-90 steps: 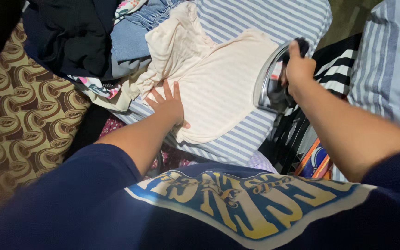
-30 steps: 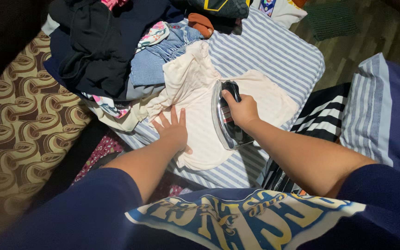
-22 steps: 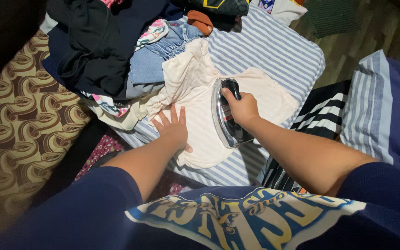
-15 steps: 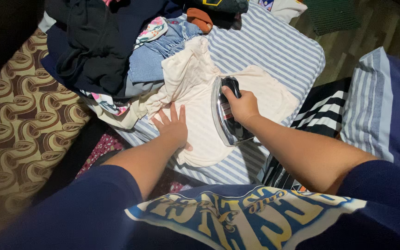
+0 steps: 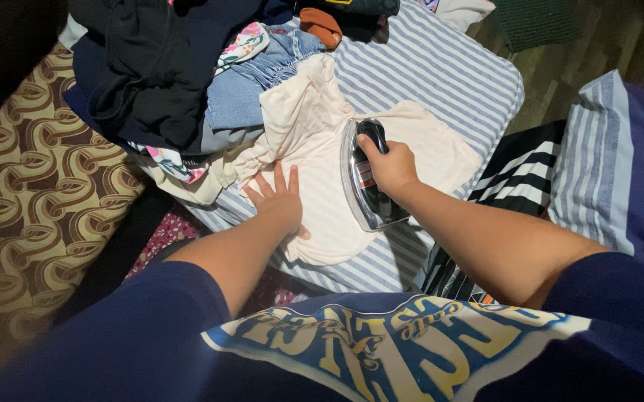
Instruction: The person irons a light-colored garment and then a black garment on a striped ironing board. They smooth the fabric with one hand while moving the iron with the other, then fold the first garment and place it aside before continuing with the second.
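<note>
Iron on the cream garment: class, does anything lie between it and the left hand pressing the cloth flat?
Nothing visible does. Between the iron and the left hand lies only bare cream garment. The right hand grips the iron's handle.

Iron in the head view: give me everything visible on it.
The iron has a shiny metal body, pointed at the far end, and a black handle on top. It sits flat on the cream ribbed garment spread over the blue-and-white striped pad. The right hand grips the handle, fingers wrapped round it. The left hand lies flat on the garment beside it, not touching it. No cord shows.
</note>
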